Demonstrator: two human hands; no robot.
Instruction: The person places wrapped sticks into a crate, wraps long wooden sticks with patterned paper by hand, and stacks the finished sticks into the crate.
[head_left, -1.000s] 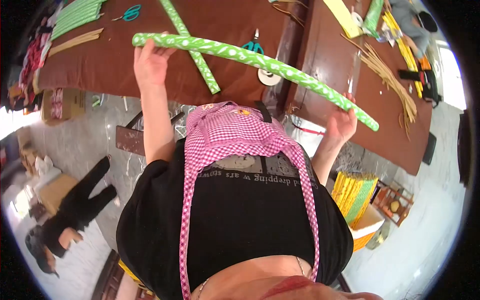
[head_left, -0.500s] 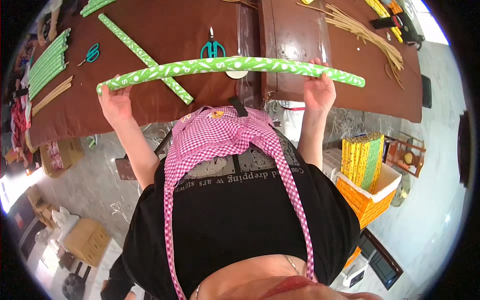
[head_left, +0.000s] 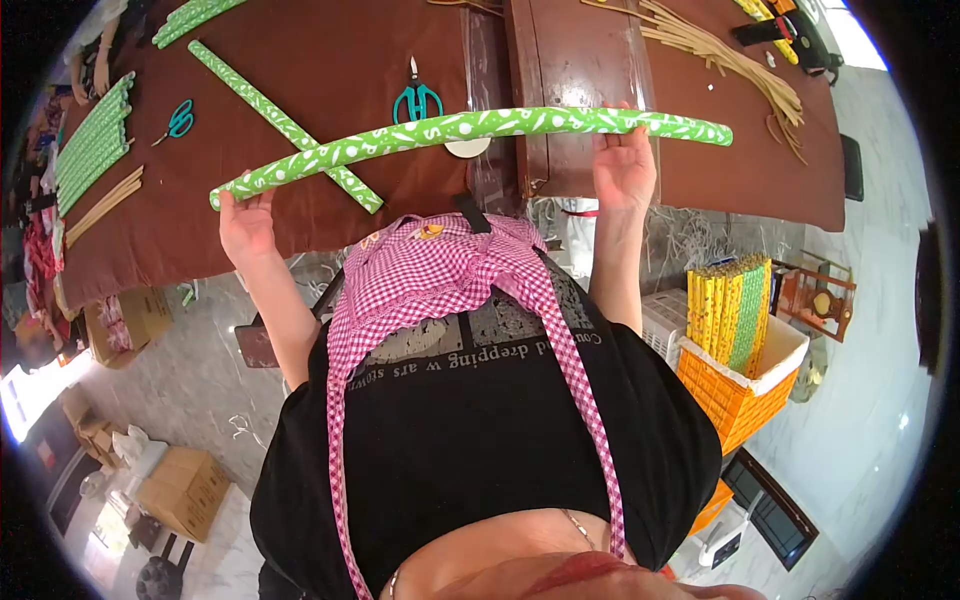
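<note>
A long green wrapping paper roll (head_left: 450, 128) with a white print is held up across the front of me, over the near edge of the table. Near its left end, my left hand (head_left: 248, 228) is closed on it, palm up, thumb in front. Toward the right end, my right hand (head_left: 625, 172) grips it the same way, with fingers behind the roll. The left end hangs lower than the right. Beneath it, a second green roll (head_left: 255, 100) lies slantwise on the table, partly covered. Teal-handled scissors (head_left: 417, 100) and a partly hidden white round thing (head_left: 468, 148) lie behind the roll.
The brown-covered table (head_left: 330, 60) also bears more green rolls (head_left: 95, 145), other scissors (head_left: 180, 120) and tan strips (head_left: 730, 60). An orange basket (head_left: 735, 395) of yellow and green rolls stands at right. Cardboard boxes (head_left: 185, 490) are at lower left. Another person's hands (head_left: 92, 75) show at upper left.
The held roll has tilted: its left end has moved down and inward, its right end up. Both hands have moved with it and still grip it.
</note>
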